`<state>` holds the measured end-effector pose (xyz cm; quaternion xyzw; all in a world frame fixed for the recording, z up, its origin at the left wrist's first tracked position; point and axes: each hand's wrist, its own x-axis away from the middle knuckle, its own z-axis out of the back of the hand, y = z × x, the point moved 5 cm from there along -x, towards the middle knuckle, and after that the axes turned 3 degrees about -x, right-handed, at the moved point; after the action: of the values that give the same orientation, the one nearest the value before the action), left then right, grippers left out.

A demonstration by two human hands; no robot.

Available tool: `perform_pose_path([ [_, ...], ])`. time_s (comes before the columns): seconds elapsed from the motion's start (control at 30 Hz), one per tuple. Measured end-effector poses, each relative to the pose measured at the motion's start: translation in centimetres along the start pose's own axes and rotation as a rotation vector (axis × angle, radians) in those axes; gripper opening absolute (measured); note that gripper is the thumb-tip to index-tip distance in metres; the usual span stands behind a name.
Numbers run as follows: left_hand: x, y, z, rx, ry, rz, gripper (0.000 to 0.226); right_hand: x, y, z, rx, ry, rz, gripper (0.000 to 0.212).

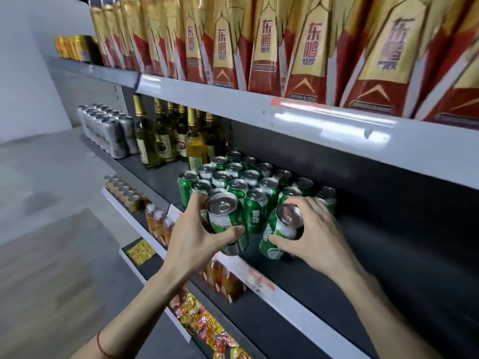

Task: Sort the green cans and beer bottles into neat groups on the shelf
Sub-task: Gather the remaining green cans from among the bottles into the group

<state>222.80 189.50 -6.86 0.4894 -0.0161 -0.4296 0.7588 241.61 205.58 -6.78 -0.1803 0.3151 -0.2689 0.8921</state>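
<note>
Green cans (241, 177) stood clustered on the dark middle shelf (388, 255), with beer bottles (168, 136) to their far left. From the head camera I saw my left hand (197, 237) wrapped around one tilted can (226, 218) at the shelf's near edge. My right hand (311, 234) gripped another tilted can (281, 229) just beside it.

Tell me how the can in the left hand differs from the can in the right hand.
The left hand grips its can from the left side, lifted at the shelf's front edge and close to upright; the right hand covers its can from the right, and that one tilts more sharply, its base low on the shelf. The left-hand can's whole lid shows; fingers overlap the right-hand can's lid. Both are green with silver pull-tab tops.
</note>
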Motion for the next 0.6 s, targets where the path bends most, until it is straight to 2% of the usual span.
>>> perform_pose_path([
  [0.07, -1.5, -0.5, -0.6, 0.001, -0.01, -0.002, 0.083, -1.4, 0.4, -0.7, 0.094, 0.009, 0.029, 0.061],
  [0.33, -6.4, -1.5, -2.3, 0.053, -0.093, -0.076, 0.074, -4.6, 2.4, -3.5, 0.232, -0.03, -0.068, 0.071],
  [0.53, -8.8, -2.5, -3.3, 0.106, -0.172, -0.118, 0.077, -6.1, 2.6, -5.3, 0.391, -0.12, -0.168, 0.074],
  [0.6, -9.3, -2.9, -3.5, 0.111, -0.194, -0.124, 0.071, -6.4, 2.7, -5.7, 0.428, -0.153, -0.212, 0.076],
])
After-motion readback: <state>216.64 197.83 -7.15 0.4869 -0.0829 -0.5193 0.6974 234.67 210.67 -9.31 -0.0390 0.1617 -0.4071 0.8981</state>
